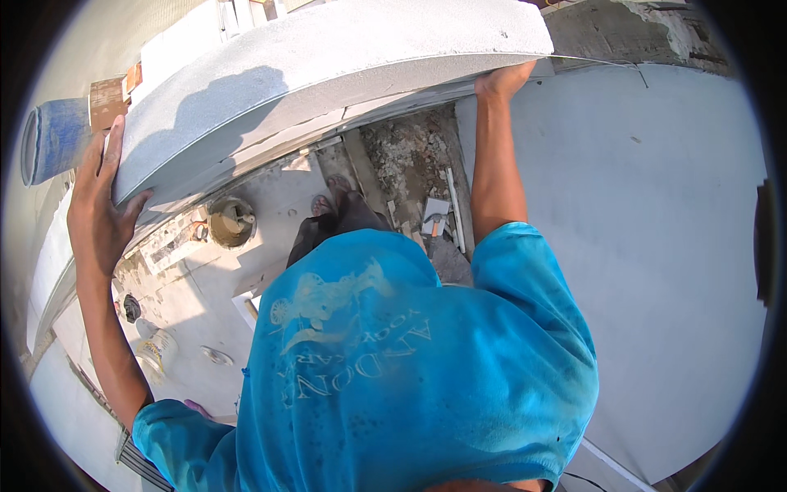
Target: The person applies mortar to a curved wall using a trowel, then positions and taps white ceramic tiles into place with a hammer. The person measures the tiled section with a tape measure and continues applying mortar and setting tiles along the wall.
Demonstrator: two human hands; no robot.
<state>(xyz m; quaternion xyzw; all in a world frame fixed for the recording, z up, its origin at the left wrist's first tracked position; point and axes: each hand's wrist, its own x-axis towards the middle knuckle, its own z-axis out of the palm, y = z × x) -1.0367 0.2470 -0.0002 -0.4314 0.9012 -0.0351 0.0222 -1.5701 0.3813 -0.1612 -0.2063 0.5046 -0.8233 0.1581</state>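
A long white lightweight concrete block (369, 57) lies across the top of a white block wall, its near edge curved by the lens. My left hand (100, 205) grips its left end, with the thumb on the near side and the fingers stretched along the end. At the right end, my right hand (504, 80) is closed around the lower near edge, its fingertips partly hidden by the block. A thin string (594, 61) runs from beside the right hand toward the right. My shadow falls on the block's left half.
A blue cylindrical container (59, 141) and brown tile pieces (106, 102) are beyond my left hand. Below stand a mortar bucket (231, 223) and a pale bucket (157, 348). A hammer (436, 223) lies near rubble (410, 156). A white wall (623, 213) fills the right side.
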